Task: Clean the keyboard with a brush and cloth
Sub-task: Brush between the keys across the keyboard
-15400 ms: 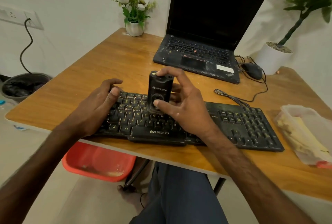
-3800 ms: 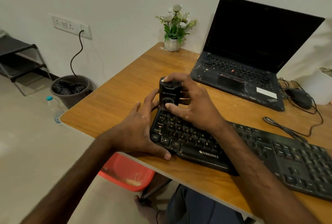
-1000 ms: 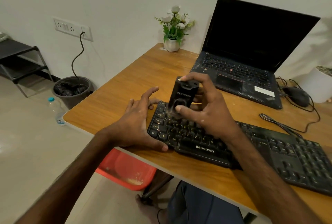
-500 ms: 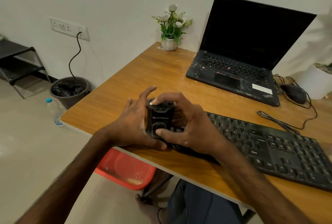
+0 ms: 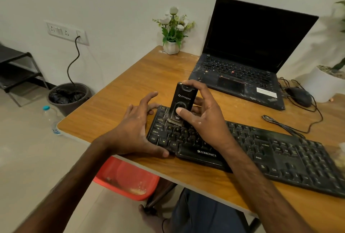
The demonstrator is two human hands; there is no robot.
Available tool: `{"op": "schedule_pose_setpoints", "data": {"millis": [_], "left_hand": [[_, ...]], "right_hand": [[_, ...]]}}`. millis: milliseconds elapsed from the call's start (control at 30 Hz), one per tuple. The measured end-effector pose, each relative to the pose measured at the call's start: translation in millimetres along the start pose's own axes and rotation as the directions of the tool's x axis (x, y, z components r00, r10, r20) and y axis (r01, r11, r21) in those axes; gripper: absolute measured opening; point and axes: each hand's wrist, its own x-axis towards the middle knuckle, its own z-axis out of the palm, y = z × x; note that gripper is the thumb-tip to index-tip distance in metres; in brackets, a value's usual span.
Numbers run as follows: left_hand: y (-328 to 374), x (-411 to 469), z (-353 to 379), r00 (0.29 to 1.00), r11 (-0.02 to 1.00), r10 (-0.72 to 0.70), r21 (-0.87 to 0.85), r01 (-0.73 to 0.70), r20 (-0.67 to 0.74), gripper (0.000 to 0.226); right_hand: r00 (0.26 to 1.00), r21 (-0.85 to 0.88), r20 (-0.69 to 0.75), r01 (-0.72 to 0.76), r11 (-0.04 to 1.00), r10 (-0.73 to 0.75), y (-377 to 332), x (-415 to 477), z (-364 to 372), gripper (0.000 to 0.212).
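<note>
A black Zebronics keyboard (image 5: 261,150) lies along the near edge of the wooden desk (image 5: 130,87). My right hand (image 5: 205,116) grips a black block-shaped brush (image 5: 183,100) upright, its pale bristles down on the keys near the keyboard's upper left corner. My left hand (image 5: 136,130) rests at the keyboard's left end, fingers spread, thumb lying along the front edge. No cloth is in view.
An open black laptop (image 5: 248,59) stands behind the keyboard, with a mouse (image 5: 300,96) and cables to its right. A small flower pot (image 5: 171,45) sits at the desk's back. A red tub (image 5: 127,178) and a bin (image 5: 69,96) stand on the floor at left.
The brush has moved from the keyboard's near left corner up to its far left keys. My left hand stays at the left end, fingers now spread wider.
</note>
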Motion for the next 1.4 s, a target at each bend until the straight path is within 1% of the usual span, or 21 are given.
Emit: {"op": "schedule_pose_setpoints", "data": {"millis": [67,100,200,300,367,467,600,733,967,1167,1300,1400], "left_hand": [[-0.1,-0.4,-0.4,1.000,1.000,0.003,0.001,-0.003,0.006,0.149],[0.0,-0.2,-0.5,1.000,1.000,0.003,0.001,-0.003,0.010,0.149],[1.0,-0.5,-1.0,1.000,1.000,-0.004,0.009,0.004,0.011,0.148],[0.5,0.1,-0.3,1.000,1.000,-0.009,0.027,0.009,0.014,0.147],[-0.7,0.3,0.2,1.000,0.999,-0.009,0.048,0.008,0.012,0.147],[-1.9,0.9,1.6,1.000,0.999,-0.002,0.051,0.002,0.010,0.147],[-2.8,1.7,1.7,1.000,0.998,0.000,0.058,0.000,0.001,0.147],[-4.1,1.5,1.5,1.000,0.998,-0.003,0.068,0.003,0.003,0.147],[-4.6,2.2,2.1,1.000,0.998,-0.010,0.060,0.009,0.010,0.145],[-6.1,3.0,2.6,1.000,0.997,-0.010,0.077,0.010,0.006,0.146],[-6.5,5.2,2.9,0.999,0.995,-0.007,0.096,0.004,0.032,0.144],[-7.9,6.2,3.4,0.999,0.995,-0.004,0.102,-0.002,0.053,0.143]], "right_hand": [[1.000,-0.116,0.020,0.026,0.993,-0.024,0.8,0.3,-3.1,0.078],[0.999,-0.186,0.039,0.041,0.982,-0.034,0.1,0.6,-5.5,0.079],[0.993,-0.363,0.115,0.059,0.930,-0.018,-4.1,3.0,-12.8,0.069],[0.986,-0.458,0.164,0.085,0.885,-0.010,-8.2,5.9,-17.4,0.067],[0.982,-0.493,0.188,0.111,0.863,-0.019,-10.9,8.6,-16.9,0.067],[0.986,-0.447,0.155,0.128,0.885,-0.064,-11.8,10.0,-14.5,0.065],[0.996,-0.195,0.013,0.094,0.976,-0.093,-12.1,9.1,-12.9,0.063],[0.998,-0.116,0.006,0.068,0.991,-0.068,-10.2,4.2,-13.7,0.065],[0.999,-0.106,0.051,0.016,0.994,-0.011,-7.7,-1.6,-14.4,0.069],[0.998,0.033,-0.032,-0.052,0.998,0.053,-2.5,3.7,-16.9,0.060],[0.999,-0.033,0.046,0.008,0.999,-0.007,-3.8,1.6,-13.0,0.062],[1.000,-0.040,0.025,0.003,0.999,-0.002,-0.7,6.1,-9.7,0.063]]}}
